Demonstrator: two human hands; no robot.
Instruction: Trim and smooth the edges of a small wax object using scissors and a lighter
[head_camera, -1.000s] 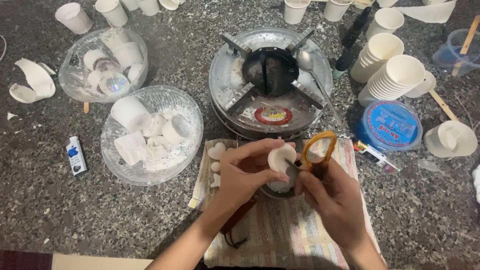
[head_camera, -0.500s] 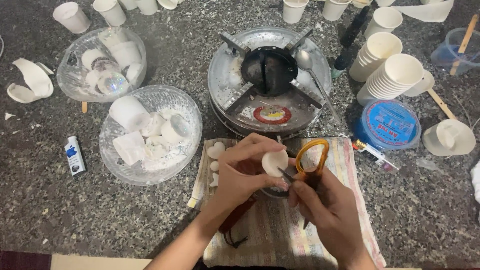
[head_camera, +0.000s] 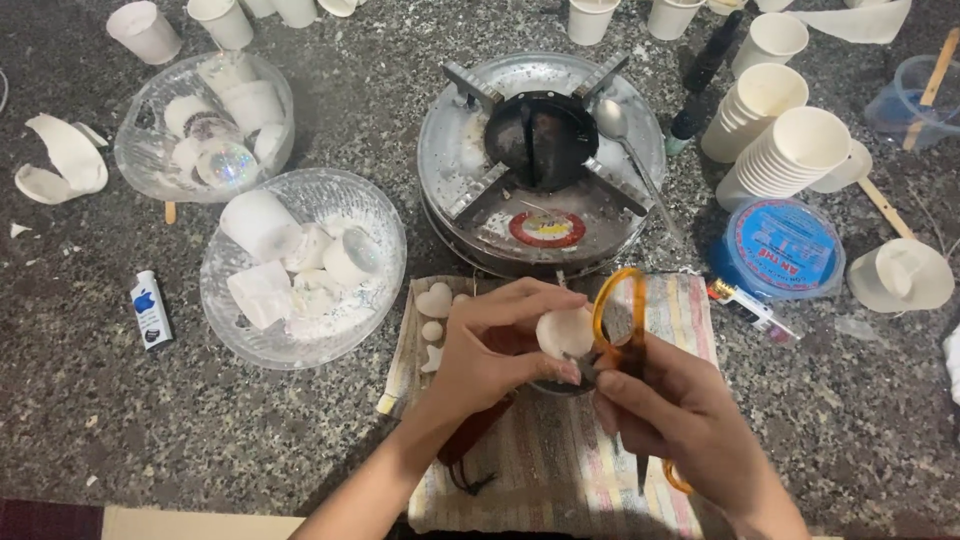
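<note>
My left hand (head_camera: 492, 345) pinches a small round white wax piece (head_camera: 563, 332) between thumb and fingers, above a striped cloth (head_camera: 560, 470). My right hand (head_camera: 685, 425) grips orange-handled scissors (head_camera: 622, 322), whose upper loop stands right beside the white piece, touching or nearly touching it. The blades are hidden behind the hands. Small white shapes, one a heart (head_camera: 434, 301), lie on the cloth just left of my left hand.
A round metal stove (head_camera: 540, 165) sits beyond the hands with a spoon (head_camera: 625, 145) on it. Two glass bowls (head_camera: 300, 265) (head_camera: 205, 110) of white wax pieces stand left. Stacked paper cups (head_camera: 790, 150), a blue lid (head_camera: 780, 245), and a lighter (head_camera: 150, 308) lie around.
The scissors' orange loop has shifted slightly left and closer to the white piece. My left hand has turned the piece a little. Both hands stay over the cloth.
</note>
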